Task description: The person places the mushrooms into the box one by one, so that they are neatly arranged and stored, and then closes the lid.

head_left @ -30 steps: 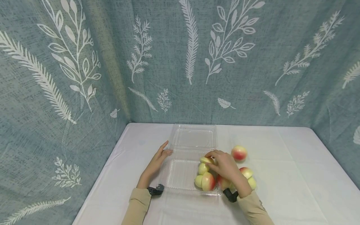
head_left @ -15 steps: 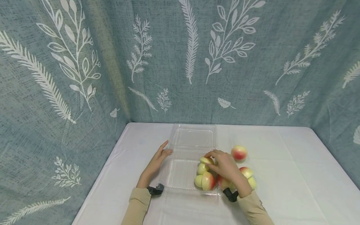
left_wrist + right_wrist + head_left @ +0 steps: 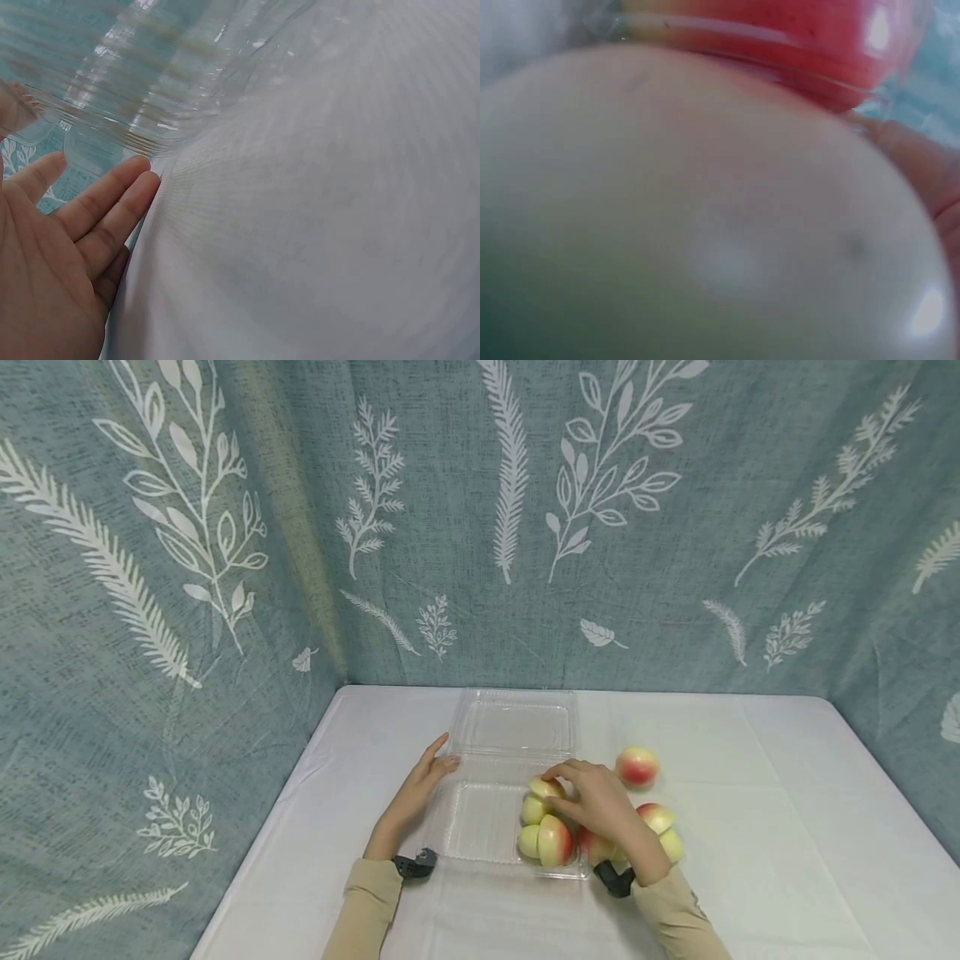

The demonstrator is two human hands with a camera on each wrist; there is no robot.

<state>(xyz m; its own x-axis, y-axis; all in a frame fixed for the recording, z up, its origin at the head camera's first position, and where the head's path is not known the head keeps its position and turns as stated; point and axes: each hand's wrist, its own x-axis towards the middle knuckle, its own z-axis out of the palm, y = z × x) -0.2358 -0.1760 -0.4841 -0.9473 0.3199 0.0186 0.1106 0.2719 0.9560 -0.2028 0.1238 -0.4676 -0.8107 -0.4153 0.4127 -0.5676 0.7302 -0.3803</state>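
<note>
The fruit (image 3: pixel 544 787) under the right fingers (image 3: pixel 561 769) is pale yellow.

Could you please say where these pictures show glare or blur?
Left wrist: glare streaks the clear plastic container, while the left hand looks fairly sharp; right wrist: the pale peach in front is out of focus, with a bright highlight; head: soft, fairly even light.

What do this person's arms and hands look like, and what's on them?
Both the left hand and the right hand are bare, without gloves. Long beige sleeves cover the forearms; the right one bears a small dark marking, too small to read. Each wrist carries a black device.
</note>
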